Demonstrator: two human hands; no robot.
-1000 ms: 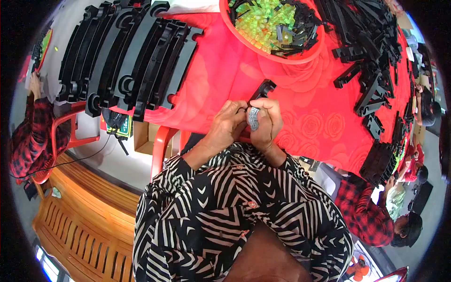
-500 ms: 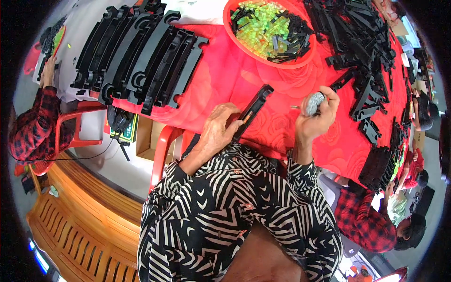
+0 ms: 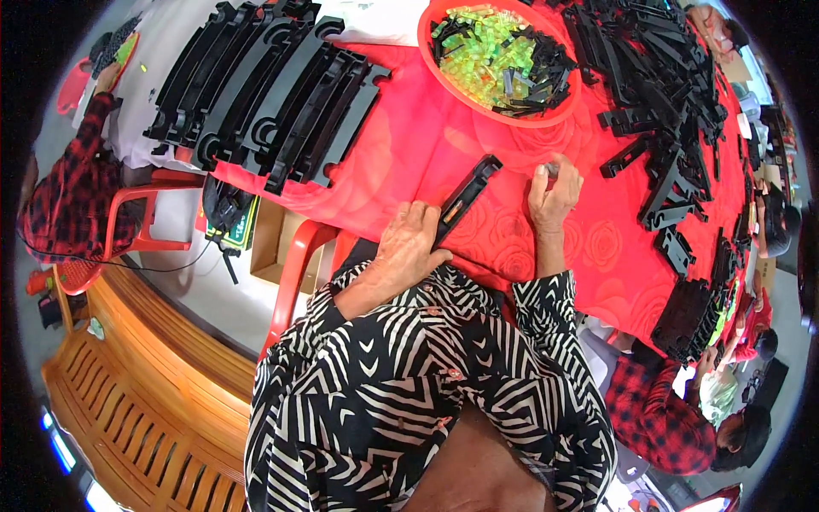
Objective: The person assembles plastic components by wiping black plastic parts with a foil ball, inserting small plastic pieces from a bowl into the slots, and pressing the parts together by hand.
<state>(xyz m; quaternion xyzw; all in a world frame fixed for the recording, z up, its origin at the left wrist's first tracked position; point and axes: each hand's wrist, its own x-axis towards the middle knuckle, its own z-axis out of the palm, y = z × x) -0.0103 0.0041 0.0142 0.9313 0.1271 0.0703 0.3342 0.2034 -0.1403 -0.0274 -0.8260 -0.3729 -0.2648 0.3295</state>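
Your left hand point(image 3: 408, 243) is closed on the lower end of the long black part point(image 3: 467, 198), which slants up and away over the red cloth point(image 3: 486, 235), its far end free. Your right hand point(image 3: 556, 192), well apart from it, is curled with thumb and finger pinching a grey item point(image 3: 553, 170); most of that sits behind your fingers, so I can't tell whether it has a point. Main risk, as I judge it: with only 1 end gripped, a sideways push on the far end could swivel the part out of your hold. The cloth could wrinkle and slide along with it. The near edge lies just below your left wrist, so a dropped part might fall against your patterned shirt point(image 3: 358, 384). A wide swing to the right could snag the loose black pile point(image 3: 674, 111).
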